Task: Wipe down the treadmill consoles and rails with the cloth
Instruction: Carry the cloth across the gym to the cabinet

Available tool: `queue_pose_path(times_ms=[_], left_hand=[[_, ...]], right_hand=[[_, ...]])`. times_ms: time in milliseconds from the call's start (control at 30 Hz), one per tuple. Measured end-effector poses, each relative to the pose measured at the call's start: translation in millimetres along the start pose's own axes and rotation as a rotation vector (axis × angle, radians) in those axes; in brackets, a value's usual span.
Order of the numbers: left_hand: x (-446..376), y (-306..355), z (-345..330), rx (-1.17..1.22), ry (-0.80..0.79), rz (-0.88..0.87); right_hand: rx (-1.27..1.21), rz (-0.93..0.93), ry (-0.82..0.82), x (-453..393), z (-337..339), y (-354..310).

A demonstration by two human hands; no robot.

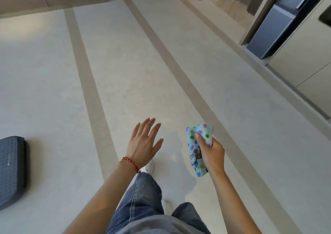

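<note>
My right hand (212,153) grips a light blue cloth (196,144) with coloured dots, bunched up and held over the floor at lower centre right. My left hand (144,144) is stretched forward with its fingers spread and holds nothing; a red bead bracelet sits on its wrist. No treadmill console or rail shows in the head view. My legs in blue jeans and a white shoe appear below the hands.
Pale floor (53,72) with darker beige stripes (86,72) runs ahead. A dark padded object (12,169) lies at the left edge. A dark grey appliance (268,35) stands in beige cabinetry (304,69) along the right. Red and brown furniture sits far back.
</note>
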State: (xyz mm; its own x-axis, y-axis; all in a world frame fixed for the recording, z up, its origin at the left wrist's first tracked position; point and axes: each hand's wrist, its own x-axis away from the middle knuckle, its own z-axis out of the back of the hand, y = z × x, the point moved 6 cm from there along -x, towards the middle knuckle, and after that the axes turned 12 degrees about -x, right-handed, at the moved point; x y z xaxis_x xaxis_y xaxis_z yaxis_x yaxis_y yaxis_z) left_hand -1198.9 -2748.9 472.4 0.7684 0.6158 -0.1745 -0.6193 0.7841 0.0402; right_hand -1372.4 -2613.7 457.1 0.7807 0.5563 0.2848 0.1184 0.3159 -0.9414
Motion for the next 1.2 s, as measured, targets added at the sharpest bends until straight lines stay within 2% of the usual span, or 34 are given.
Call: queue_pose_path(times_ms=[33,100,167,200,567,867,1200], left_hand=[[0.2,-0.8,0.8,0.014,0.041,-0.002],[-77.7,-21.0,-24.3,0.049,-0.034,-0.069],[-95.7,-23.3,-25.4,0.037,0.008,-0.096],[-112.6,-27.5,-31.2,0.056,-0.026,-0.117],[-303.5,-66.0,-48.8,0.069,-0.018,-0.381],[-426.8,-0.4,-86.9,0.118,-0.063,-0.564],[-599.5,111.5,-122.7,0.162,-0.044,-0.677]], right_hand=[[0.011,-0.016,-0.005,2.3,-1.8,-3.1],[-0.019,-0.036,0.100,-61.4,-14.2,-10.8],[-0.042,-0.038,0.101,-68.1,-20.5,-17.5],[-0.058,-0.043,0.116,-81.0,-24.2,-19.5],[-0.162,-0.073,0.380,-207.7,-58.9,-75.5],[-0.182,-0.093,0.590,-296.3,-3.9,-85.2],[-0.212,-0.093,0.724,-446.5,107.6,-113.6]])
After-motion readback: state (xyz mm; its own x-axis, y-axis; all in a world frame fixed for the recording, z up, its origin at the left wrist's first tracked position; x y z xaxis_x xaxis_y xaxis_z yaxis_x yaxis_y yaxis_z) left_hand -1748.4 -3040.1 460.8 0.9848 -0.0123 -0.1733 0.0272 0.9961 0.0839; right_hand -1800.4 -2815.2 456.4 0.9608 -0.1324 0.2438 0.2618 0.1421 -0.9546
